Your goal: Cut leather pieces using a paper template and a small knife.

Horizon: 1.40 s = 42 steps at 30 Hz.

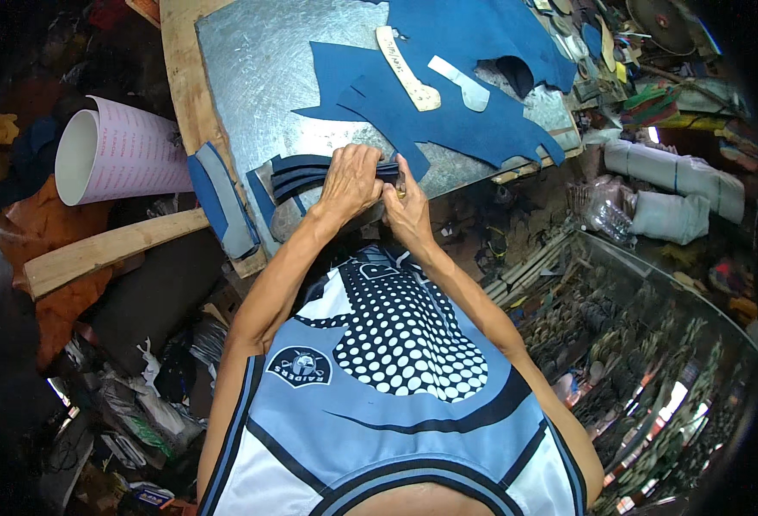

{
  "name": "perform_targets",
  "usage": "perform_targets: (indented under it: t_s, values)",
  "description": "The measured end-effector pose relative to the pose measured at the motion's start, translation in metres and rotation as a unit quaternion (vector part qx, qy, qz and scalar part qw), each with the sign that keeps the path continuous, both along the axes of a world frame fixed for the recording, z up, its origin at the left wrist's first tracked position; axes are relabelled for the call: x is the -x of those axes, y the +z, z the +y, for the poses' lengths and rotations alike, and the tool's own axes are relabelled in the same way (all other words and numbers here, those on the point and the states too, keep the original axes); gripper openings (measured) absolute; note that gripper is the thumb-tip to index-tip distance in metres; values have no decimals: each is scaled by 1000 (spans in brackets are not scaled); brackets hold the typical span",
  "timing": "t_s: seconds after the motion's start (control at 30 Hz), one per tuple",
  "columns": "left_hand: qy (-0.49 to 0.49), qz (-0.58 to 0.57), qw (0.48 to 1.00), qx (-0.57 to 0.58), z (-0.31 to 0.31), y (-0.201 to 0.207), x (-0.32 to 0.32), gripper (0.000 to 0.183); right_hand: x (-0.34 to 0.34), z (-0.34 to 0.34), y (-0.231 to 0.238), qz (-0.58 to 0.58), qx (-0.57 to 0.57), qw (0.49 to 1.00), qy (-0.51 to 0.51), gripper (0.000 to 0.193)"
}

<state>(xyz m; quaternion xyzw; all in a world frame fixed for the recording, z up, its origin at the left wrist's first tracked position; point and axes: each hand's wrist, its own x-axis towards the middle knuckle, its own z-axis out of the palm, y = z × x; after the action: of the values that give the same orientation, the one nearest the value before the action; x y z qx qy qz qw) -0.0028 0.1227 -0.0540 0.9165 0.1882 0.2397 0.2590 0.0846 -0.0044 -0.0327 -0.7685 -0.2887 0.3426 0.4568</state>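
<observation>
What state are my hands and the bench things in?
Blue strips, stacked, held
Left hand, closed over the strips
Right hand, at the strips' right end
Blue sheeting, spread, irregularly cut
Cream template, lying flat
White template, lying flat
Metal worktop, scratched
Printed roll, rolled, end open

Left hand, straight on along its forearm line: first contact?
Left hand would probably meet the flat blue sheet material lying on the scratched grey metal plate; height clearance unclear.

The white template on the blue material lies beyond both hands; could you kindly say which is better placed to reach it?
Probably the right hand: it is nearer the white template and sits at the right end of the stacked blue strips, while the left hand is curled over them.
</observation>
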Motion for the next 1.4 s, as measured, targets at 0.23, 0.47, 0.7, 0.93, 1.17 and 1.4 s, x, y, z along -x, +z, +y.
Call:
perform_targets:
  t_s: [0.23,0.47,0.7,0.93,1.17,1.4]
  values:
    - [-22,10,1000,5,12,1,-1,32,3,2,-3,-50,-115,992,-9,69]
    - [-17,63,998,9,9,3,-2,27,-8,5,-3,-352,-101,930,35,42]
    - [-20,139,986,-88,34,24,35,9,-64,5,46,-308,-85,939,127,17]
    - [118,163,977,66,98,157,139,22,-56,38,51,-115,-54,971,202,20]
    - [329,80,934,114,135,148,150,33,51,90,64,170,113,914,350,30]
    - [448,46,893,14,174,108,120,36,69,122,61,180,63,937,294,27]
